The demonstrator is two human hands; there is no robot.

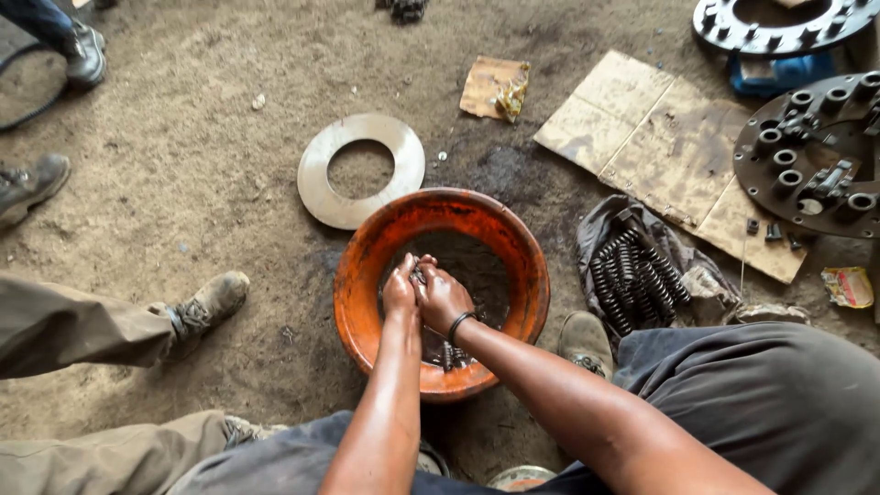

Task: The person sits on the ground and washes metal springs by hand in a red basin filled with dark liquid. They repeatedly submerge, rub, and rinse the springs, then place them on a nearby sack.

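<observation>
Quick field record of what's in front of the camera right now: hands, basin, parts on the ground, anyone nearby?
left hand: in the orange basin, pressed against the right hand
right hand: clasped with the left around a small dark metal part; black wristband
basin contents: dark liquid, a coil spring near the rim
right of basin: pile of black springs on a grey cloth
behind basin: flat metal ring
far right: round plate with cups, cardboard
left: another person's boot
</observation>
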